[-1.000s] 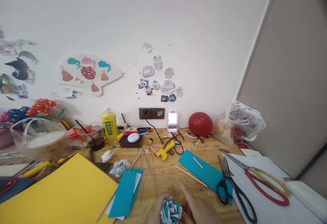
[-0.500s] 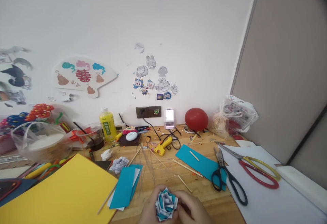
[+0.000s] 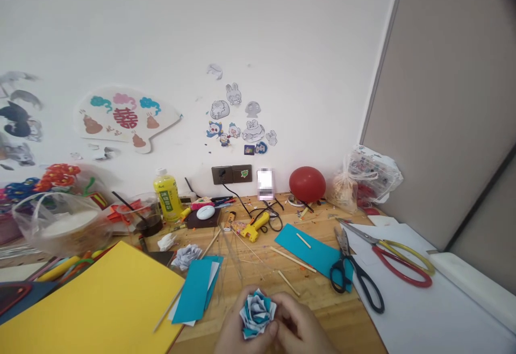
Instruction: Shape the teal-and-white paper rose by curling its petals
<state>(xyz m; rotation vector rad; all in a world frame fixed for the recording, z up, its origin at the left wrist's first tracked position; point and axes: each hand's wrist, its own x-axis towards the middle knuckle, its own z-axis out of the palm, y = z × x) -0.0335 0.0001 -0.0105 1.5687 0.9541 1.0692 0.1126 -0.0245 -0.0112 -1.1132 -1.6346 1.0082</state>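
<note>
A blue-and-white paper flower [image 3: 258, 314] faces up at me, low in the middle of the view above the wooden table. My left hand [image 3: 234, 328] is closed around its left side and underside, the thumb coming across the front. On the flower's right edge, my right hand [image 3: 297, 324] pinches with bent fingers. The part of the flower beneath the petals is hidden by my hands. Left of them lie folded blue paper strips [image 3: 195, 289], and a white paper flower [image 3: 187, 257] sits just behind those.
Yellow paper [image 3: 97, 295] covers the left front. Black scissors [image 3: 355, 268] and red-and-yellow-handled scissors [image 3: 403, 262] lie right, partly over white paper [image 3: 419, 316]. Behind are a blue strip [image 3: 314, 254], wooden sticks [image 3: 288, 283], a yellow glue gun [image 3: 255, 228], a red balloon [image 3: 307, 184] and a drink bottle [image 3: 168, 198].
The paper flower has turned a little and risen slightly, with both hands still on it. My left thumb now reaches across its lower right edge. The whole view has shifted slightly.
</note>
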